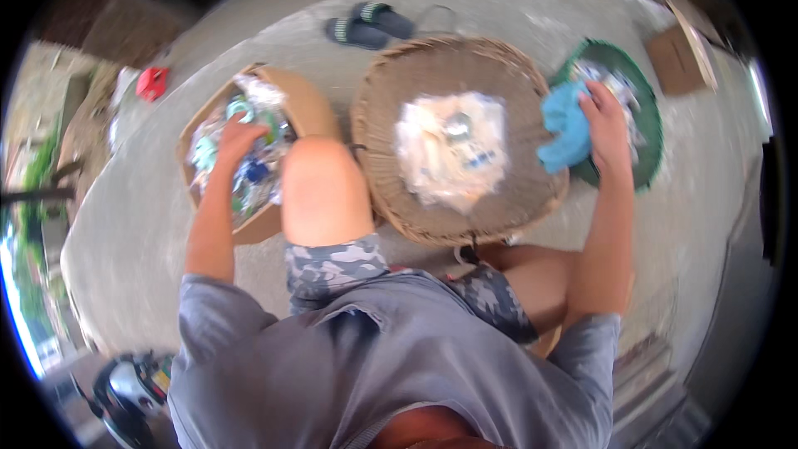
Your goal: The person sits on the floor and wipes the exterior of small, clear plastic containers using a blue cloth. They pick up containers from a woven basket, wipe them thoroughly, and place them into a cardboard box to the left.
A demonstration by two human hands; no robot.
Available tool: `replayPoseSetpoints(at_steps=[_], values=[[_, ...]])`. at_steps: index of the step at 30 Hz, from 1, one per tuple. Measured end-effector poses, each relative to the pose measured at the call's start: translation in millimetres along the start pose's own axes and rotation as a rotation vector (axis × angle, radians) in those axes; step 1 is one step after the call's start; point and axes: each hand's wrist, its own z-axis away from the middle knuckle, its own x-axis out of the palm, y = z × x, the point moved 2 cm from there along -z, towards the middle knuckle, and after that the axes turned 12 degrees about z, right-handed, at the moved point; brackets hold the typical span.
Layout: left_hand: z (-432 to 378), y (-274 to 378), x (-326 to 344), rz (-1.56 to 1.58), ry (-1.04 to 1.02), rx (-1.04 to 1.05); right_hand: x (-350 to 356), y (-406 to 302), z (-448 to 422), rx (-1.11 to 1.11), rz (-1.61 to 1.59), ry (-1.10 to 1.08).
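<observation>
My right hand [605, 121] grips a bunched light-blue cloth-like piece [566, 128]. It hangs between the round wicker basket [393, 199] and a green basket [651, 137], partly over the green basket's near side. Inside the green basket lie small whitish packets [608, 75]. My left hand [239, 140] is in a cardboard box [308, 100] on the left, among mixed small plastic-looking items. Its fingertips are at a pale green ring [240, 110]; blur hides whether they hold it. Clear plastic bags with pale contents [430, 156] lie in the middle of the wicker basket.
My bare knee [325, 190] rises between the box and the wicker basket. Dark slippers [368, 26] lie beyond the basket on the concrete floor [137, 199]. A red object [151, 83] sits far left, a cardboard box [676, 61] far right, and a motor scooter [131, 386] behind left.
</observation>
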Motion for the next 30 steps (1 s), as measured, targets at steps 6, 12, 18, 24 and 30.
replayPoseSetpoints(at_steps=[6, 12, 18, 24, 30], values=[[-6.3, -1.4, 26.2, -0.35, -0.046, 0.038, -8.4, 0.8, 2.5, 0.118, -0.169, 0.001], [-21.2, -0.8, 23.0, -0.67, 0.01, 0.164, 23.6, 32.7, -2.1, -0.027, 0.381, 0.08], [6.6, 97.0, 46.9, -0.407, 0.069, 0.673, 76.4, 33.0, 9.4, -0.209, 0.923, -0.526], [24.5, 243.6, 195.4, -0.348, -0.79, 0.863, 33.8, -18.4, 15.3, -0.229, 0.754, -0.374], [14.8, 171.9, 389.3, -1.085, -1.134, 0.835, -12.7, -54.9, 12.0, -0.212, 0.669, -0.089]])
